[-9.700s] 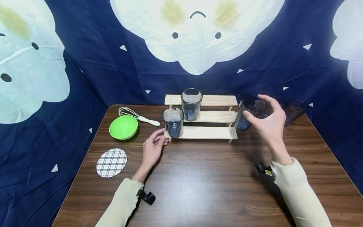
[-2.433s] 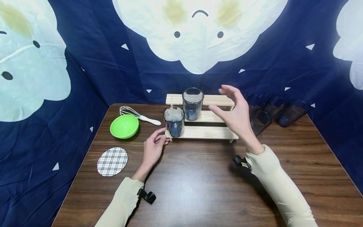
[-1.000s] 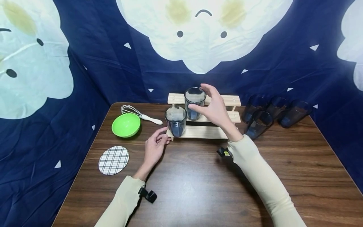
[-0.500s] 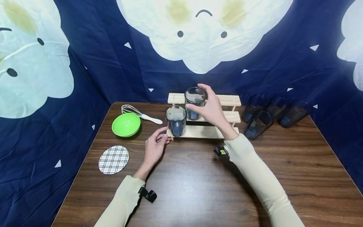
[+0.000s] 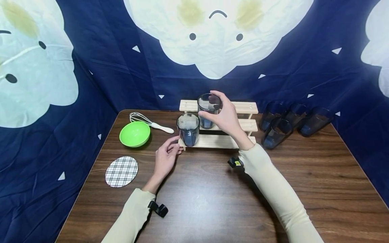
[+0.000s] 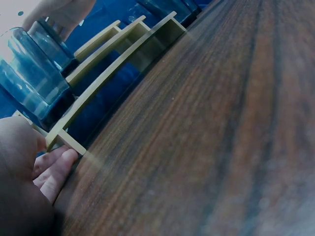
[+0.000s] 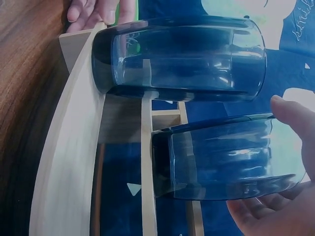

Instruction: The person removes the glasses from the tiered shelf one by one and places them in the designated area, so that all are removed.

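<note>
A three-tier wooden display rack (image 5: pixel 225 141) stands at the table's back. Two clear, dark-tinted drinking glasses are upright at its left: one (image 5: pixel 189 133) on the lowest tier, another (image 5: pixel 207 123) on the middle tier. My right hand (image 5: pixel 227 116) holds the middle-tier glass near its rim, thumb in front and fingers behind. In the right wrist view that glass (image 7: pixel 221 160) has its base at the tier. My left hand (image 5: pixel 165 158) grips the left end of the lowest tier; its fingers (image 6: pixel 56 169) are curled by the rack's leg.
Several more tinted glasses (image 5: pixel 276 134) stand right of the rack, close together. At the left are a green bowl (image 5: pixel 134 135), a white whisk (image 5: pixel 162 128) and a round checked coaster (image 5: pixel 121 172). A blue patterned cloth (image 5: pixel 146 67) hangs behind the table (image 5: pixel 200 189).
Earlier my right hand held a glass beside the rack's right end; that glass now stands with the right group. The hand has moved left and taken hold of the middle-tier glass. My left hand stays.
</note>
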Available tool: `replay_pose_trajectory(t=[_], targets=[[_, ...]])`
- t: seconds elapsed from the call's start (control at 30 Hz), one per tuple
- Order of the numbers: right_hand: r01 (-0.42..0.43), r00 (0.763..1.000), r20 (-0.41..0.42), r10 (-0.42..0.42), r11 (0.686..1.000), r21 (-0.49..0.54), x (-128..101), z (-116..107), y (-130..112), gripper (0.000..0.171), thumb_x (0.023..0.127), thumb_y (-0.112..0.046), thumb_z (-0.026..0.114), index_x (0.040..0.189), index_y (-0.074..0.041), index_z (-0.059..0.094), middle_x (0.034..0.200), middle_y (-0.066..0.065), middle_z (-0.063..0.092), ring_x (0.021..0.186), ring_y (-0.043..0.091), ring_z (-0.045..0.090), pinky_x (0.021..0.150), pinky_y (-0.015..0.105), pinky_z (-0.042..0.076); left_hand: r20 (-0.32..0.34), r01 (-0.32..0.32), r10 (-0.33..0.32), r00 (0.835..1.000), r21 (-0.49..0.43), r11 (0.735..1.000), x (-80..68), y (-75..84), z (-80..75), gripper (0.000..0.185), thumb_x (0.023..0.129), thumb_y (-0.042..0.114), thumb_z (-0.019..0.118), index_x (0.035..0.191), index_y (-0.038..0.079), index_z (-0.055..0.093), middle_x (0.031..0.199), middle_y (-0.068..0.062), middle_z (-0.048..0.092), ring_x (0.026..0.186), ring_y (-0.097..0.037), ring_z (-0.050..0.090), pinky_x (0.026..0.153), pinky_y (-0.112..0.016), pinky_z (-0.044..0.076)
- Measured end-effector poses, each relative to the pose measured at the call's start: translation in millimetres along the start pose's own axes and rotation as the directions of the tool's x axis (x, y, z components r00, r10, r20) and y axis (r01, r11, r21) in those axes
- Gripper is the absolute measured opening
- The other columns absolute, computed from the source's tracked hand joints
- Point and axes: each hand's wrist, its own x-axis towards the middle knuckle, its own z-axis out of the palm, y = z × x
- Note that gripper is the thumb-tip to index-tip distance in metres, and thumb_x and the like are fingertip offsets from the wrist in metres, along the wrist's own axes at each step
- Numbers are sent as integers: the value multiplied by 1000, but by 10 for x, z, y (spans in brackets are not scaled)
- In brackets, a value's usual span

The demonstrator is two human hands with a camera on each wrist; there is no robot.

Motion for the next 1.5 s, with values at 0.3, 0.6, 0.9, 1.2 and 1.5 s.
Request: replay_pose_trajectory(t=[0.3,0.6,0.9,1.2,1.5], targets=[[-9,1000,-27,10,999,33,-3,7,-24,85,81,-24,102,154,-7,62,136,10,76,118,29,74,99,42,61,-2,1,-1,1000,5,1000,-7,6,7,34,108,-7,64,141,-2,72,106,-30,80,97,-43,81,81,-22,70],[-12,999,-51,13,1000,26,-19,4,-25,83,80,-27,103,152,-9,65,133,8,77,116,27,75,96,40,61,0,-8,8,1000,-7,1000,-18,2,16,34,108,-7,64,141,-2,71,106,-30,80,98,-46,81,81,-24,71],[-14,998,-56,15,1000,19,1,-21,-83,81,80,-25,103,150,-7,66,132,8,77,113,28,75,92,35,60,0,-13,13,1000,-5,1000,-28,-13,3,33,109,-6,64,140,-2,72,106,-30,80,97,-45,81,81,-24,71],[14,997,-74,-11,999,39,-6,-81,-183,79,80,-23,102,150,-7,67,133,11,77,116,27,73,100,42,61,-6,-10,10,1000,-8,1000,-17,-16,1,34,108,-6,65,141,-1,72,106,-30,80,96,-44,81,81,-23,70],[52,994,-97,-47,997,54,-34,-160,-305,78,78,-19,103,147,-5,68,128,10,77,110,26,74,93,28,60,-5,-18,18,1000,3,1000,0,-36,2,34,108,-6,65,141,1,73,105,-28,81,95,-43,82,80,-23,71]])
